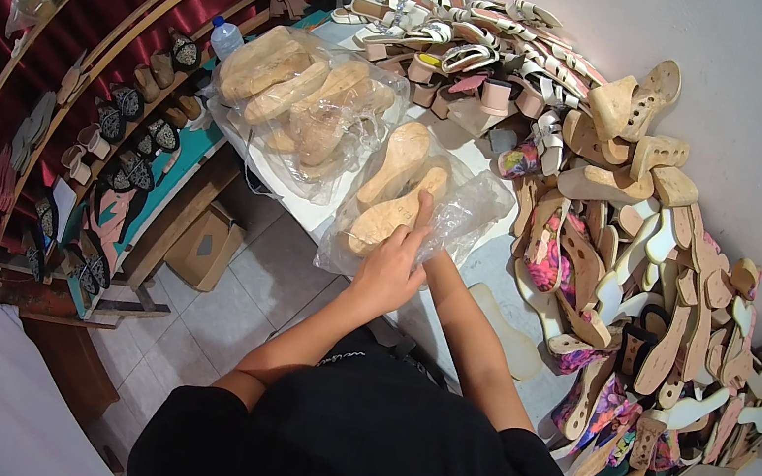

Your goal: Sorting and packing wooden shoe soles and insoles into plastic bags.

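A clear plastic bag [475,221] with pale wooden shoe soles inside lies at the near edge of the table. One wooden sole [385,223] points toward the lower left, and another wooden sole [397,163] lies beside it. My left hand [391,270] is closed on the bag at its near side, fingers bent. My right hand [425,209] reaches in from the right, behind the left one. A digit that seems to be its thumb lies along the nearer sole; its other fingers are hidden. My forearms come close together at the wrists.
A larger clear bag of wooden soles [308,102] lies just beyond on the left. Finished white sandals [433,32] are piled at the back. Loose soles and heels [668,313] heap along the right wall. A rack of shoes [132,139] and a cardboard box [205,247] are at the left.
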`<action>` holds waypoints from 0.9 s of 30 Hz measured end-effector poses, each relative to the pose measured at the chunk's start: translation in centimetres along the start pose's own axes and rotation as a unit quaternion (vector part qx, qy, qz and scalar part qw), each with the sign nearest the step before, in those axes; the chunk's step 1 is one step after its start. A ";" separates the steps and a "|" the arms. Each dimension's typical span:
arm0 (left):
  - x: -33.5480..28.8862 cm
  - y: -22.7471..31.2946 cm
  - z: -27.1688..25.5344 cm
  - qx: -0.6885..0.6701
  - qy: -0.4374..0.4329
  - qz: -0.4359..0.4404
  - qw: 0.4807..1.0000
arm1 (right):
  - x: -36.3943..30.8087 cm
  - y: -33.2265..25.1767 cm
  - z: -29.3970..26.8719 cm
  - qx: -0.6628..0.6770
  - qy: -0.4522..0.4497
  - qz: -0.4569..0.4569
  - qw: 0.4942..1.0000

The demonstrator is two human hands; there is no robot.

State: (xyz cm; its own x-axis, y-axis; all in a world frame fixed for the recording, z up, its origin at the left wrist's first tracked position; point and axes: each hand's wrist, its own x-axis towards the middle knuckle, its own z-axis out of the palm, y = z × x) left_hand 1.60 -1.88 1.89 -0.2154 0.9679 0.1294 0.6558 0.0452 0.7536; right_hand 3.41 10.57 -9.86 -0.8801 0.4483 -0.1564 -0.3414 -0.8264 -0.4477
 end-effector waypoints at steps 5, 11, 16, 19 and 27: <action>0.2 0.0 0.4 0.003 -0.009 0.007 1.000 | 1.4 0.5 -3.4 0.103 -0.087 -0.013 0.991; 0.3 -0.2 0.8 0.003 -0.003 0.018 1.000 | 1.4 0.3 -3.9 0.062 -0.024 -0.011 0.998; 0.2 -0.3 1.0 -0.002 -0.010 0.021 1.000 | 0.8 0.8 -4.3 0.029 0.029 -0.003 0.999; 0.2 -0.7 0.3 -0.007 -0.026 0.038 0.999 | 0.5 0.3 -5.0 0.008 0.059 0.002 0.998; -1.4 -7.9 -1.8 -0.218 0.063 -0.071 0.971 | -0.4 -0.4 -6.1 -0.047 0.144 0.013 0.988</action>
State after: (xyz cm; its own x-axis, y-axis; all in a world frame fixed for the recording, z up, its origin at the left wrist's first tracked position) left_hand -4.52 -4.07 -3.09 -0.3870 0.9200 0.0614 0.2495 0.0404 0.9675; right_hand 5.86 12.77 -14.99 -0.7526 0.5173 -0.4075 -0.2759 -0.8096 -0.5181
